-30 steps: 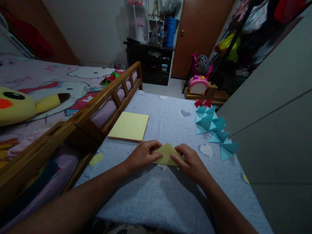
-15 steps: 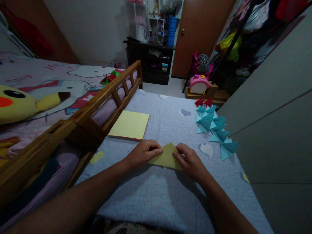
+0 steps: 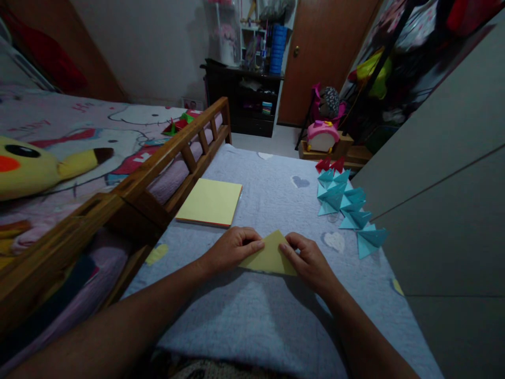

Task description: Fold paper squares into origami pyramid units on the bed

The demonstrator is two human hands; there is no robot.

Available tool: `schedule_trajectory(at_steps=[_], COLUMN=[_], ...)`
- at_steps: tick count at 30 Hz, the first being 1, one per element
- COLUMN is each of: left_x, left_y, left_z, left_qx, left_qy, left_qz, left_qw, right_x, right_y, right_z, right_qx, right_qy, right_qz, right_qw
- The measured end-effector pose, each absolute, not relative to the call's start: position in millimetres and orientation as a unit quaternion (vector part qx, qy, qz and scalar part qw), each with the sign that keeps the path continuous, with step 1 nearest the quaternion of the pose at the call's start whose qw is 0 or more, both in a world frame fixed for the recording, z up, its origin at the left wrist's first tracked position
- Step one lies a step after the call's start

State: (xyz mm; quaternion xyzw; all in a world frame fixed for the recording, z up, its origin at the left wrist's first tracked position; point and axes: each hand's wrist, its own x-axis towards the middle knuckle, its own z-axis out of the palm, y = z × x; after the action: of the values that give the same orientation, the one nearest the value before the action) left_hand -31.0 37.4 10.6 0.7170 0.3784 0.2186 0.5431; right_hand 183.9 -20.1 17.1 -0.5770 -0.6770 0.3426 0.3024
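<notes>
A yellow paper triangle lies folded on the pale blue blanket in front of me. My left hand pinches its left edge, fingers curled and the forefinger pressed along the fold. On the right edge my right hand presses down with bent fingers, thumb on the paper. Both hands grip the same sheet, close together.
A pad of yellow square paper lies to the left, by the wooden bed rail. A row of folded blue paper pieces with two red ones runs along the grey cabinet at right. A yellow plush toy rests on the bed.
The folded paper has tipped and flattened under my fingers; my left forefinger has slid along the left edge, and my right hand shifted slightly left.
</notes>
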Motion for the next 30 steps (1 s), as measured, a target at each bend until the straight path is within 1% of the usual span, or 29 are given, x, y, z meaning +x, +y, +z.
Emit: schedule_trajectory(at_steps=[30], left_x=[-31.3], left_y=[35.0], left_z=[16.9], left_qx=[0.715], left_qy=[0.377], left_qz=[0.212], left_qw=[0.549], right_x=[185.3], right_y=[-21.1], right_z=[18.0], right_qx=[-0.576], right_qy=[-0.664], right_qz=[0.365], right_qw=[0.307])
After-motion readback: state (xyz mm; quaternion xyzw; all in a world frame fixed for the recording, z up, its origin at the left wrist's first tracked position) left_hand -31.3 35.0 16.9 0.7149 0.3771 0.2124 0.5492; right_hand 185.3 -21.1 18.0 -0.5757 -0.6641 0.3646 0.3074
